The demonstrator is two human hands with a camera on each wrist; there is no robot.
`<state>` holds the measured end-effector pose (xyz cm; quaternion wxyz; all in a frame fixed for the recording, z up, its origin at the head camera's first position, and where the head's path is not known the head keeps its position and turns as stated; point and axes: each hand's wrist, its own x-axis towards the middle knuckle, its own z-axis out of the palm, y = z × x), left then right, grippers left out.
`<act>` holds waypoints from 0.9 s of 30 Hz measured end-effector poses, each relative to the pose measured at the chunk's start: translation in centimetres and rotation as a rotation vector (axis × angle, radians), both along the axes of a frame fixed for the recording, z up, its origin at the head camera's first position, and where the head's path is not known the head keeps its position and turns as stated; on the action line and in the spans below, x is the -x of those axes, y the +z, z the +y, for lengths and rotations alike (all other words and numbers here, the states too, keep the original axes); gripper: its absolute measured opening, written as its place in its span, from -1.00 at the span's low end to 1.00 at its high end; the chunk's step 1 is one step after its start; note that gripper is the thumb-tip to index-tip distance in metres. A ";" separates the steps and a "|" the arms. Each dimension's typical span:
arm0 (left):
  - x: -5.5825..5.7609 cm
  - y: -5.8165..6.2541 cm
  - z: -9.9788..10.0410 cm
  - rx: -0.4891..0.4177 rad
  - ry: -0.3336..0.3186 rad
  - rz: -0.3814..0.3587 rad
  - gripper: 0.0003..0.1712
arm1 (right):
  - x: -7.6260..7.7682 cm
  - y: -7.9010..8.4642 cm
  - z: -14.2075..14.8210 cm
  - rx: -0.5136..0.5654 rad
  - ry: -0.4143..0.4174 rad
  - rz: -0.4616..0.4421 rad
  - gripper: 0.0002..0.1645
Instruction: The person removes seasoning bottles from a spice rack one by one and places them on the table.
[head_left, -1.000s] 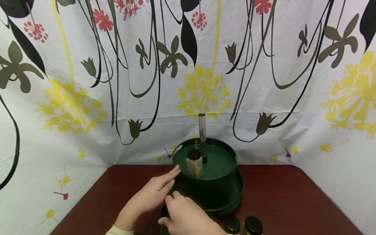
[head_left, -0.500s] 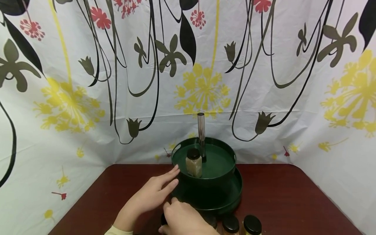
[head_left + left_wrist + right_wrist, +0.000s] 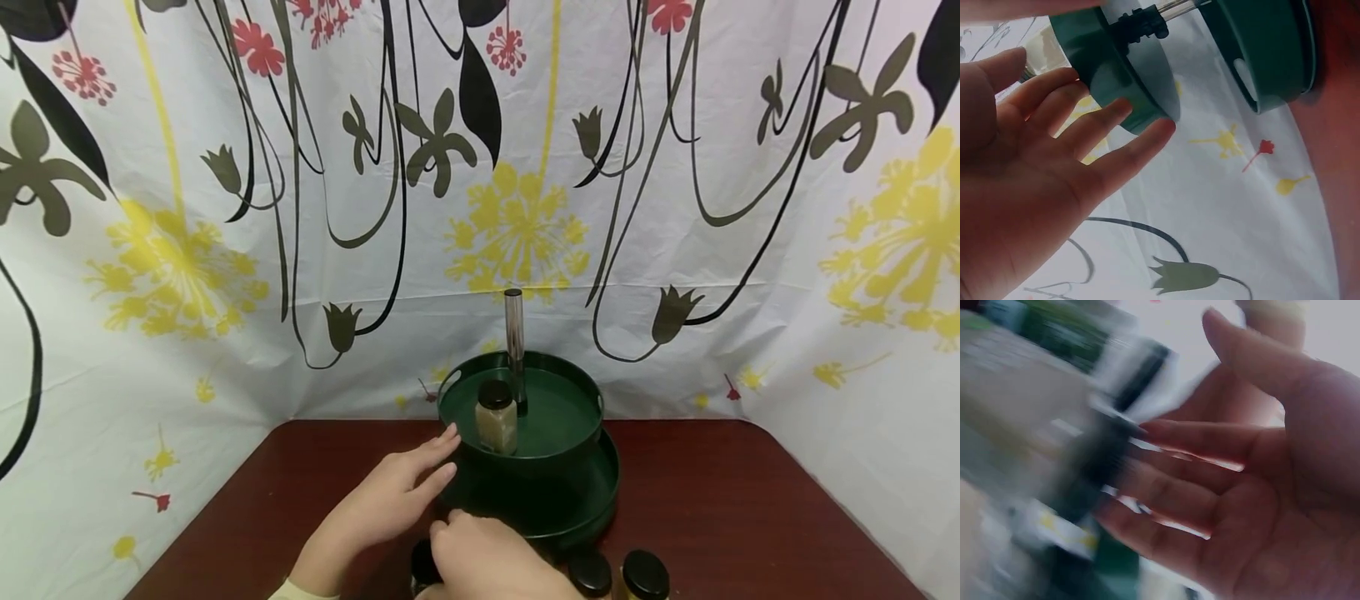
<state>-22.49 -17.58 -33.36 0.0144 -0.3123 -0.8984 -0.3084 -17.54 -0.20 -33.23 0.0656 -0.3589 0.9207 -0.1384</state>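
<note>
A two-tier round green tray stand stands on the table, its upper tray point(image 3: 562, 421) above a wider lower tray point(image 3: 609, 479). On the upper tray sits a glass jar point(image 3: 497, 432) with a black lid and pale contents. My left hand point(image 3: 382, 496) rests its spread fingertips against the upper tray's left side, also seen in the left wrist view. My right hand point(image 3: 491, 557) is over the jars in front of the stand. In the right wrist view its extended fingers lie at the black lid of a blurred jar point(image 3: 1029, 400), the thumb apart; whether they touch is unclear.
Black-lidded jars stand at the near edge: one left point(image 3: 424, 567) of my right hand, two to its right, a nearer one point(image 3: 590, 573) and a farther one point(image 3: 645, 575). A metal post point(image 3: 514, 333) rises from the upper tray. A flower-patterned curtain point(image 3: 525, 125) hangs behind the table.
My right hand has shifted slightly right and down, uncovering more of the left jar's lid. The left hand stays at the tray, its thumb a little further from the fingers.
</note>
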 end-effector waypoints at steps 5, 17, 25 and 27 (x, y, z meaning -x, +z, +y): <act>-0.7 0.5 0.7 0.087 -0.013 0.028 -0.40 | -1.2 3.3 2.6 0.002 -0.106 0.026 -0.18; -2.3 0.8 2.7 0.114 -0.192 -0.019 -0.41 | -0.7 4.8 6.1 0.051 -0.273 -0.013 -0.06; -1.8 0.9 1.4 0.112 -0.155 -0.041 -0.36 | -0.2 5.0 6.6 0.049 -0.278 -0.068 -0.14; -1.4 0.7 0.7 0.109 -0.122 -0.051 -0.33 | -0.2 5.1 6.5 0.046 -0.287 -0.066 -0.15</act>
